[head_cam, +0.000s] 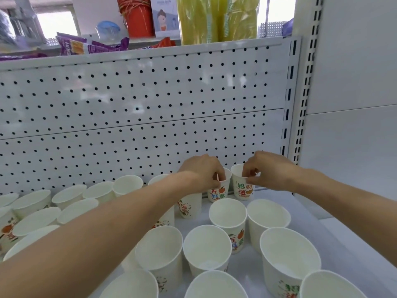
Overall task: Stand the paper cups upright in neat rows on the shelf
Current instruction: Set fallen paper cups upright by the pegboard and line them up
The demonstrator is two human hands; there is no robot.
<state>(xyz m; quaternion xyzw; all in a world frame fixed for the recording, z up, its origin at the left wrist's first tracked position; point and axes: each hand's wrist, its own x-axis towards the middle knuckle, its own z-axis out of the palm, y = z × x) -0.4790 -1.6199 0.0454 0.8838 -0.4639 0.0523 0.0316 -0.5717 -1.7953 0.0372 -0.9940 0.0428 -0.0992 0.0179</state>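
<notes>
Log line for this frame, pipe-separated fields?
left hand pinches left cup rim | right hand pinches right cup rim | both upright by pegboard | more cups on shelf

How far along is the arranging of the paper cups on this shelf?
Done: the cups in view stand upright, and the left cups sit in close rows. In hand: the left hand pinches the rim of a back-row cup, and the right hand pinches the neighbouring cup by the pegboard. Left: the front cups stand unevenly and need lining up.
</notes>
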